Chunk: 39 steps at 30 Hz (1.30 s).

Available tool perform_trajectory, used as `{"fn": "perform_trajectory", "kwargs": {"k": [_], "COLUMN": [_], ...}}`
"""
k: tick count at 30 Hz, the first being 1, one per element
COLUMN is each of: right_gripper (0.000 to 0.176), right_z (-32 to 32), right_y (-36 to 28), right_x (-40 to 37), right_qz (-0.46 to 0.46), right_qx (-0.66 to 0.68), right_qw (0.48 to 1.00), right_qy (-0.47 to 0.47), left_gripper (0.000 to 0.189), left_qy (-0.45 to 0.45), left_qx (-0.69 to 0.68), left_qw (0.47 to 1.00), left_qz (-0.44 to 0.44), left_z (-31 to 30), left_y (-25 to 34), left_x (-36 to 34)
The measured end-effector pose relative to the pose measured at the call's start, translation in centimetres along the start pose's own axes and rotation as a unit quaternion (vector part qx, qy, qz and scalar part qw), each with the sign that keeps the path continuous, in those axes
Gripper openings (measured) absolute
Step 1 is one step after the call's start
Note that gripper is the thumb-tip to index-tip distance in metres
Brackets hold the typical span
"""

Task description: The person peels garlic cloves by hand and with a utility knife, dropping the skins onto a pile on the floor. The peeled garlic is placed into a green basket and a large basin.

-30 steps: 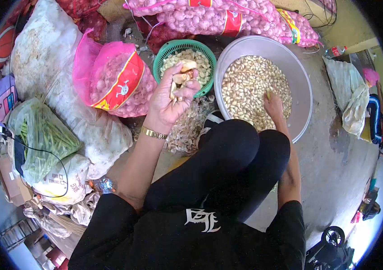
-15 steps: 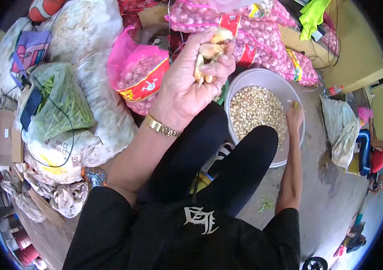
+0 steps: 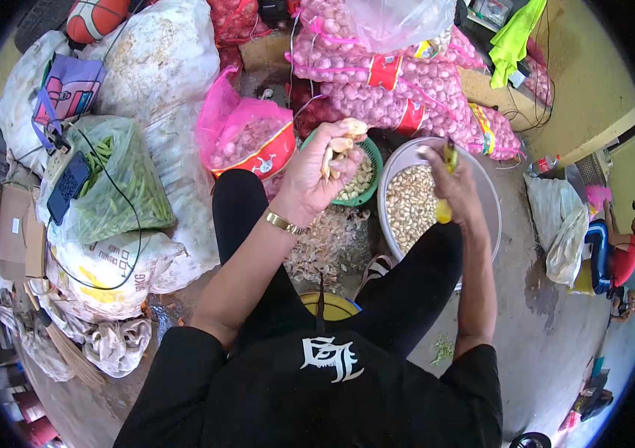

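My left hand, palm up, is closed around several garlic cloves bunched at the fingers. Beneath and beside it sits a green basket of pale peeled cloves. My right hand is gripping a yellow-handled tool, which looks like a small knife; motion blurs it. This hand is above a large grey basin partly filled with unpeeled-looking cloves. Dry garlic skins cover the floor between my legs.
Pink net sacks of garlic are stacked ahead. An open pink sack and big white sacks stand left, with a bag of green vegetables and a phone. People sit far right.
My left hand has come down and nearer, still holding the cloves. My right hand has risen from inside the basin, showing the yellow tool. My left knee has swung left, exposing the skins and basket.
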State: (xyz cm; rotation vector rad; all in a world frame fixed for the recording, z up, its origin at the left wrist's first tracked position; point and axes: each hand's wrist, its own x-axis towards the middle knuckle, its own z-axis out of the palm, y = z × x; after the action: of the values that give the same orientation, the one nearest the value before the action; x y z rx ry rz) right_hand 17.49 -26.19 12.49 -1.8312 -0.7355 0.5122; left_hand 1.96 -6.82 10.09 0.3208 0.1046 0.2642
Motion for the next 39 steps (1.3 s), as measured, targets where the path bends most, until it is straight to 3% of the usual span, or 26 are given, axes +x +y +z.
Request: {"fn": "perform_trajectory", "kwargs": {"k": [3, 6, 11, 19, 21, 25, 27, 33, 35, 37, 39], "right_gripper": [0.023, 0.026, 0.023, 0.020, 0.019, 0.013, 0.015, 0.022, 0.023, 0.021, 0.020], "right_z": [5.1, 8.7, 11.5, 13.7, 13.6, 15.1, 15.8, 17.5, 17.6, 18.1, 17.9], "right_y": [-1.8, -1.7, -1.0, -2.0, -2.0, -0.5, 0.0, 1.3, 1.5, 2.5, 2.4], "right_x": [-1.2, -1.0, 0.9, 1.6, 1.1, 0.5, 0.5, 1.8, 1.8, 1.9, 1.6], "right_qz": [0.000, 0.063, 0.067, 0.024, 0.022, -0.086, -0.105, -0.166, -0.115, -0.197, -0.186], "right_qx": [0.125, 0.203, 0.176, 0.158, 0.128, 0.132, 0.071, -0.003, -0.022, -0.029, -0.035], "right_qw": [0.991, 0.974, 0.978, 0.983, 0.987, 0.987, 0.992, 0.986, 0.993, 0.979, 0.982], "right_qy": [-0.048, -0.075, -0.094, -0.093, -0.092, -0.039, -0.024, 0.034, 0.016, 0.043, 0.022], "left_gripper": [0.024, 0.023, 0.021, 0.020, 0.022, 0.024, 0.026, 0.029, 0.030, 0.030, 0.029], "left_qy": [0.026, 0.056, 0.089, 0.041, 0.055, 0.116, 0.198, 0.196, 0.182, 0.199, 0.226], "left_qx": [-0.025, 0.000, 0.045, 0.006, -0.004, -0.014, -0.024, -0.048, -0.042, -0.044, -0.058], "left_qw": [0.999, 0.998, 0.993, 0.996, 0.995, 0.984, 0.962, 0.964, 0.968, 0.966, 0.950], "left_qz": [-0.022, 0.019, 0.066, 0.080, 0.080, 0.138, 0.186, 0.172, 0.167, 0.159, 0.209], "left_z": [-3.0, -5.3, -8.2, -8.4, -9.0, -9.8, -8.9, -8.9, -9.8, -10.2, -10.7], "left_y": [0.1, 0.4, 0.7, 1.0, 1.1, 0.6, -0.1, -1.1, -1.5, -1.6, -1.6], "left_x": [-0.1, -0.4, -1.5, -1.9, -1.7, -0.5, 0.4, 1.2, 1.5, 1.7, 2.1]}}
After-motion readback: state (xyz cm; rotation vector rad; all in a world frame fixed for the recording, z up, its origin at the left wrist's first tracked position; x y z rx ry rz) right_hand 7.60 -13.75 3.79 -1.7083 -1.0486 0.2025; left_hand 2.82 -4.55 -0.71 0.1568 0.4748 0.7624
